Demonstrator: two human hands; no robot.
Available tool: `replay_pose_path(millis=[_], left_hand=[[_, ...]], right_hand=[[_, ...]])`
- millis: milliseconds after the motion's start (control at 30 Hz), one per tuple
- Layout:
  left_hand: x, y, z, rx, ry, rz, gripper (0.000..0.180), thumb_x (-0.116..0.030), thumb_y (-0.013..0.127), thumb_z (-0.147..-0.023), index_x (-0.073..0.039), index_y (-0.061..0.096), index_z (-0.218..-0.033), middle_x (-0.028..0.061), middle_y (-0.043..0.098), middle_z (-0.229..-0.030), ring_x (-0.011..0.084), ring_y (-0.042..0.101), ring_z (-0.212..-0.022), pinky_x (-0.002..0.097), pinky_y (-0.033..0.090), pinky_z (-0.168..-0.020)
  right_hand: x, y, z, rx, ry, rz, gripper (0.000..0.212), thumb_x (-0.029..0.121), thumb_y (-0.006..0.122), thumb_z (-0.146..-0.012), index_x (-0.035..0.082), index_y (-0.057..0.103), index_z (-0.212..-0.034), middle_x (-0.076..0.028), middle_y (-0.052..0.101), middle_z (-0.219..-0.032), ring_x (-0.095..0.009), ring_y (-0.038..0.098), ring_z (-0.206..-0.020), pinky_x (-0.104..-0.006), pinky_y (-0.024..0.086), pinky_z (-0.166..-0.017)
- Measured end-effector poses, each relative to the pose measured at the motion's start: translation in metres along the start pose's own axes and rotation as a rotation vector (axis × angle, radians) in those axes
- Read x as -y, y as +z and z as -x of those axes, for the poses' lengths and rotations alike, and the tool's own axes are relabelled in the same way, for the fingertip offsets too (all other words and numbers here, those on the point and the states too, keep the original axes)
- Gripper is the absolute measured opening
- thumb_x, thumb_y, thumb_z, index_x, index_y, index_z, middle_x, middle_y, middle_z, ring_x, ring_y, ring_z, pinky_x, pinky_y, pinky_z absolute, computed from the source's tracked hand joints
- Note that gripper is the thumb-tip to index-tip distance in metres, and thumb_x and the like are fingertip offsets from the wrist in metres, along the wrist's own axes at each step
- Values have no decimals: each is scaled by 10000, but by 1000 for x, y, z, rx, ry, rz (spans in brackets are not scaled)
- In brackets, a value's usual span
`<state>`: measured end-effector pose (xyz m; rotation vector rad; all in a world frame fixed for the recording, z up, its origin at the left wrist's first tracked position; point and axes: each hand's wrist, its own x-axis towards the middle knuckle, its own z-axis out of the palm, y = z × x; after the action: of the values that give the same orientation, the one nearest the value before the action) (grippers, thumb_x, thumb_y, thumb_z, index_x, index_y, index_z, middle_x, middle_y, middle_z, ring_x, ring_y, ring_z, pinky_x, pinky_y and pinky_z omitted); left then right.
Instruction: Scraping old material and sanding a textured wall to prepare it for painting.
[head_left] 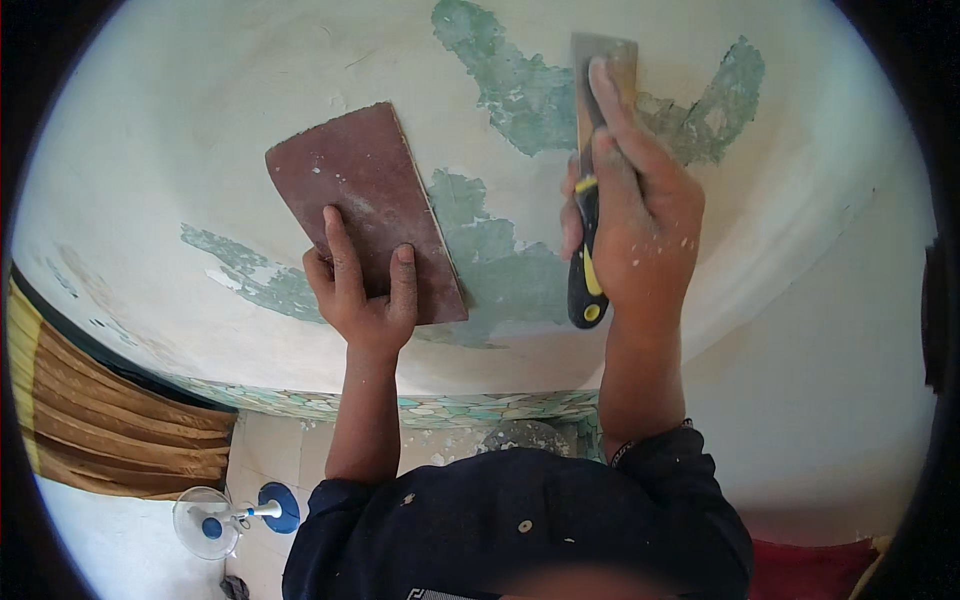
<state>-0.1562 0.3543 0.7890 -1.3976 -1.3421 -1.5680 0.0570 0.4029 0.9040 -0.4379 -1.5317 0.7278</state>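
Observation:
My left hand (365,305) grips a flat reddish-brown board (360,165), its fingers spread across the face and its thumb near the right edge. A few pale specks dot the board. To the right, my right hand (655,225) is wrapped round the black-and-yellow handle of a putty knife (588,255), one finger stretched along the blade. The blade points up at the wall (290,75), over a patch of exposed green paint (520,90); whether it touches cannot be told. White flecks mark my right hand. More green (500,270) shows right of the board.
Along the wall's foot runs a band of green and cream stone-pattern tiles (470,407). A grey round thing (525,436) sits on the floor among pale flakes. At lower left are a brown curtain (130,420) and a white-and-blue fan (207,524). Red fabric (810,568) lies at lower right.

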Motion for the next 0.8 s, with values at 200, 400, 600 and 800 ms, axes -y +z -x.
replay_pose_path(millis=[200,400,600,800], left_hand=[[-1,-2,3,11,-45,-4,767,-245,764,-857,21,413,-1485,147,486,-1083,259,502,-941,341,443,-827],[1,1,3,19,-44,-16,776,-258,763,-854,8,409,-1492,154,483,-1098,267,508,-950,351,450,-829],[4,4,-1,-53,57,-58,732,-253,761,-843,71,466,-1429,154,472,-1017,243,483,-820,313,431,-678],[6,3,2,-44,44,-57,732,-268,752,-850,70,463,-1431,155,468,-1022,247,485,-820,313,431,-681]], right_hand=[[-10,-6,15,-13,0,-56,395,36,459,-1021,83,572,-1397,-41,544,-715,-77,451,-459,-219,400,-423],[-8,-22,19,11,133,-42,402,53,455,-1025,75,547,-1416,-45,539,-699,-80,454,-456,-228,416,-427],[-8,-20,3,-26,25,-17,401,67,454,-1029,76,540,-1421,-52,555,-709,-82,457,-451,-230,426,-433],[-34,-30,32,17,47,-30,402,69,454,-1031,83,540,-1423,-51,562,-728,-82,460,-451,-221,423,-433]])
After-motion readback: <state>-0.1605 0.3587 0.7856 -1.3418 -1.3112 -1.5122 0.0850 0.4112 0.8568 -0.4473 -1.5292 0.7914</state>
